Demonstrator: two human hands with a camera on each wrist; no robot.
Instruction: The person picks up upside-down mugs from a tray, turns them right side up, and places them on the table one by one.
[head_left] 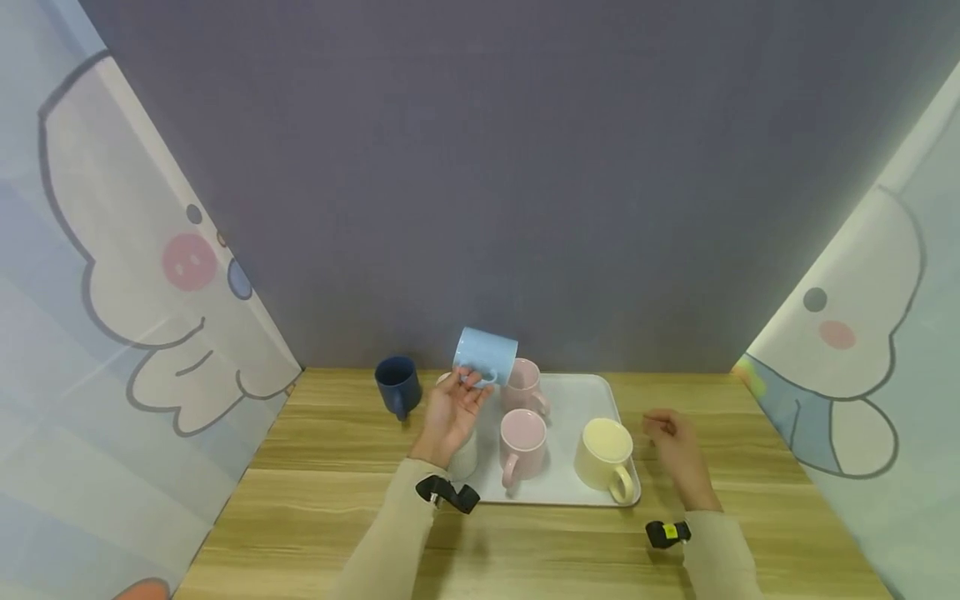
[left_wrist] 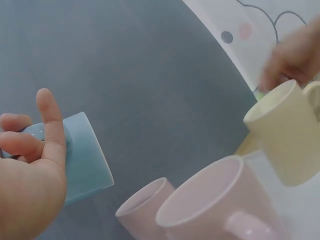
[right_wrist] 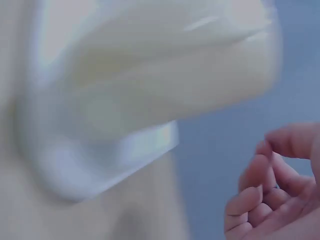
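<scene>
My left hand (head_left: 452,417) grips a light blue mug (head_left: 491,348) by its handle and holds it tipped on its side above the back of the white tray (head_left: 572,398). In the left wrist view, the fingers are curled at the handle and one finger points up along the mug (left_wrist: 89,159). Just beyond the tray's right edge, my right hand (head_left: 675,442) hovers with loosely curled fingers and nothing in them. Nearest to it stands a yellow mug (head_left: 600,458), upright on the tray, blurred in the right wrist view.
Two pink mugs, a front one (head_left: 522,446) and a back one (head_left: 522,382), stand on the tray. A white mug (head_left: 465,460) is partly hidden by my left wrist. A navy mug (head_left: 399,386) stands on the wooden table (head_left: 315,475), left of the tray. Behind rises a grey panel (head_left: 480,183).
</scene>
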